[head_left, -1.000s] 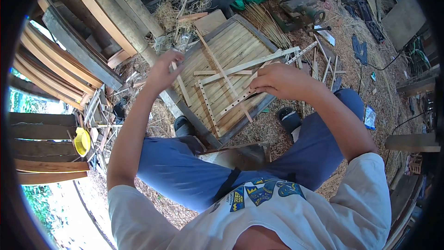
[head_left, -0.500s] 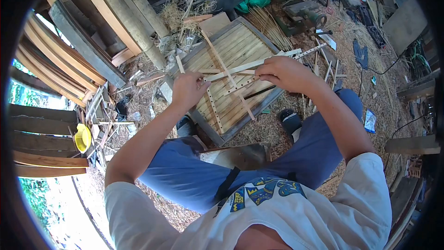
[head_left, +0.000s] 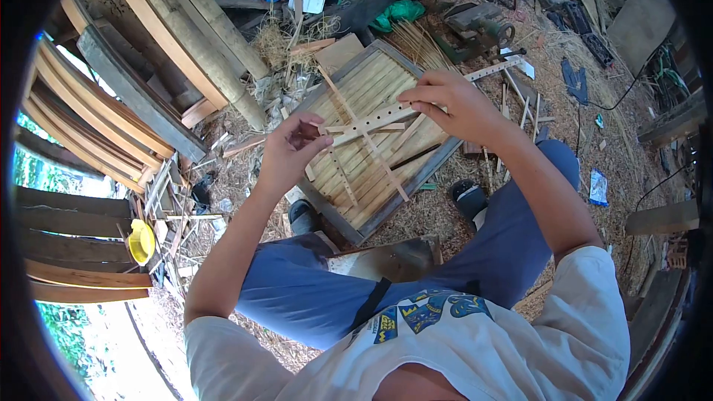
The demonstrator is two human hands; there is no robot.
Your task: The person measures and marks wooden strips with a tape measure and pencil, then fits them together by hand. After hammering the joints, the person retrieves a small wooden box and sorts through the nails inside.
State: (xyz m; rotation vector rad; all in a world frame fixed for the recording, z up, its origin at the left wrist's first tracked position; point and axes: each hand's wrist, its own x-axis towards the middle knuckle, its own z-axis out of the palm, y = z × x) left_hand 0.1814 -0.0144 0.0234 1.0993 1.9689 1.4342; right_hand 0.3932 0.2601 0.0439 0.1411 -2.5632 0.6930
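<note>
A long pale wooden strip (head_left: 382,117) with a row of drilled holes slants above a slatted wooden panel with a dark frame (head_left: 438,154). My right hand (head_left: 454,108) pinches this strip near its middle between thumb and fingers. At the strip's near-left end is my left hand (head_left: 286,152), its thumb and fingers apart in a curve; the thumb tip is close to or touching that end. Beneath, a thin plain slat (head_left: 382,163) crosses the panel diagonally, and another holed strip (head_left: 343,178) lies on its left part.
Curved wooden pieces (head_left: 111,108) and a thick post (head_left: 193,22) stand at the left. A yellow bowl-like object (head_left: 140,242) is lower left. A metal machine part (head_left: 490,30) sits beyond the panel. Shavings and offcuts litter the ground; my feet in dark footwear (head_left: 468,197) flank the panel.
The held strip has turned, so its holed face now shows. My left fingers have spread apart and shifted slightly left; my right hand has risen a little. The view has moved slightly.
</note>
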